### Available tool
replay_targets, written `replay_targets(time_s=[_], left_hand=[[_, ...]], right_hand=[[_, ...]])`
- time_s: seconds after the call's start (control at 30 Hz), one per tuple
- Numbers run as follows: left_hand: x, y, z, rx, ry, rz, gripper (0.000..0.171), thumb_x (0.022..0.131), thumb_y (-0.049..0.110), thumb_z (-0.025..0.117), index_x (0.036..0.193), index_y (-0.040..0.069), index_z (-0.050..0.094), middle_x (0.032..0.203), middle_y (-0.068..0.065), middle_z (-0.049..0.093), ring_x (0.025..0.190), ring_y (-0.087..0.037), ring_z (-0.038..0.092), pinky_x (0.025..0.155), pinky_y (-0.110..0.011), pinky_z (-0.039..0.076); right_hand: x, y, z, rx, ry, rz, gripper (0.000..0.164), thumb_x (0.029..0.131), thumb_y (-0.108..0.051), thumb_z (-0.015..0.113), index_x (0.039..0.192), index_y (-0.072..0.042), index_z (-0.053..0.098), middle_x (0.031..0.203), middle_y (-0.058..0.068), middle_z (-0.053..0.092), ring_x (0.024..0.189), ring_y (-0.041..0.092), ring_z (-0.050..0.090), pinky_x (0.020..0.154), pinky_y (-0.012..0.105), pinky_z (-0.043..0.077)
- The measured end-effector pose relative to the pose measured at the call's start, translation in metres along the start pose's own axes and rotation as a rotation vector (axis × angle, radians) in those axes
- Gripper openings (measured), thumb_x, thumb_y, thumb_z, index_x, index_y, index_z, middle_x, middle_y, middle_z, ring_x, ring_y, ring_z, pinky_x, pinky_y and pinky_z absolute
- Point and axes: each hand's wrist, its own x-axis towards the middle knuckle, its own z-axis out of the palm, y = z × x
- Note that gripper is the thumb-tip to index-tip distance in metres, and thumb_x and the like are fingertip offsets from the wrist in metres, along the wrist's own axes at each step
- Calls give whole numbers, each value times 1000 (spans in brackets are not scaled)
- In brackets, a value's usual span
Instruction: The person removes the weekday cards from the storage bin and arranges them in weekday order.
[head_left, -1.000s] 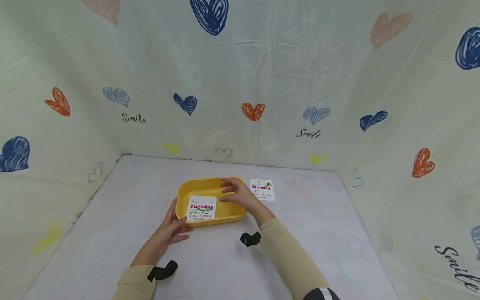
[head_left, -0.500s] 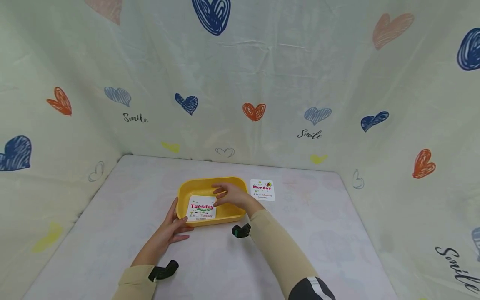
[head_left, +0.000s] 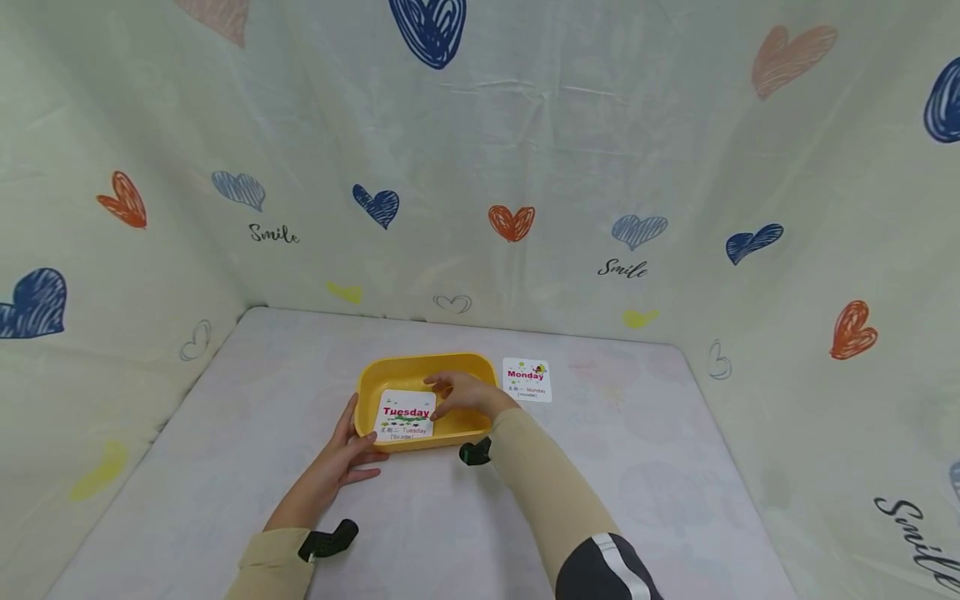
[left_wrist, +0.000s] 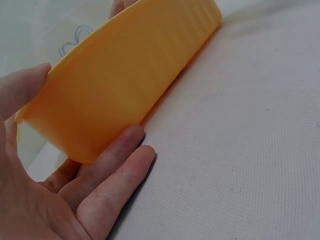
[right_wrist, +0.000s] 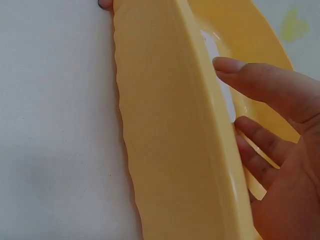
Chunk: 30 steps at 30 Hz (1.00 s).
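Observation:
A yellow plastic tray (head_left: 461, 429) sits on the table, its outer side wall filling much of both wrist views. My left hand (head_left: 337, 458) grips its left end, thumb on the rim and fingers low against the wall and underside. Inside the tray lies a white card (head_left: 406, 402) printed "Tuesday", at the left. My right hand (head_left: 467, 395) reaches over the tray, thumb at the card's right edge. In the right wrist view, thumb and fingers stand apart around the card (right_wrist: 227, 102); whether they touch it I cannot tell.
A second card (head_left: 527, 380), printed "Monday", lies flat on the pale tabletop (head_left: 637, 450) just right of the tray. Behind and on both sides hangs a light curtain (head_left: 555, 167) with hearts and "Smile" lettering. Each wrist carries a small black device.
My right hand has moved left and lower inside the tray, toward the right edge of the "Tuesday" card. The left hand, tray and both cards have stayed in place.

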Motion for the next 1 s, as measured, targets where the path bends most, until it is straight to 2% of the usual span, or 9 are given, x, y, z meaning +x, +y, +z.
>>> replay_targets(time_s=[0.27, 0.47, 0.73, 1.0], left_hand=[[0, -1, 1, 7, 7, 4, 89, 96, 23, 61, 152, 51, -3, 153, -15, 25, 99, -30, 67, 81, -42, 56], [-2, 0, 2, 9, 11, -1, 89, 96, 24, 60, 152, 51, -3, 151, -15, 27, 99, -30, 67, 82, -42, 56], [-2, 2, 1, 2, -7, 5, 88, 97, 24, 60, 153, 48, -4, 156, -17, 21, 100, -31, 66, 83, -43, 56], [-1, 1, 1, 7, -4, 0, 88, 97, 23, 59, 154, 46, -4, 156, -18, 20, 99, -31, 66, 83, -44, 56]], right_hand=[[5, -1, 1, -45, -10, 74, 57, 78, -18, 83, 131, -26, 62, 126, -3, 55, 114, 20, 46, 106, 43, 36], [4, -8, 3, -34, -36, 127, 56, 78, -13, 82, 130, -26, 63, 130, -2, 54, 117, 23, 42, 109, 47, 31], [4, -14, 3, -29, -49, 142, 51, 80, -9, 80, 127, -22, 64, 122, -2, 57, 114, 23, 43, 105, 45, 37], [9, -12, 4, -30, -17, 151, 39, 80, -9, 79, 115, -23, 70, 113, -4, 59, 111, 23, 45, 104, 45, 38]])
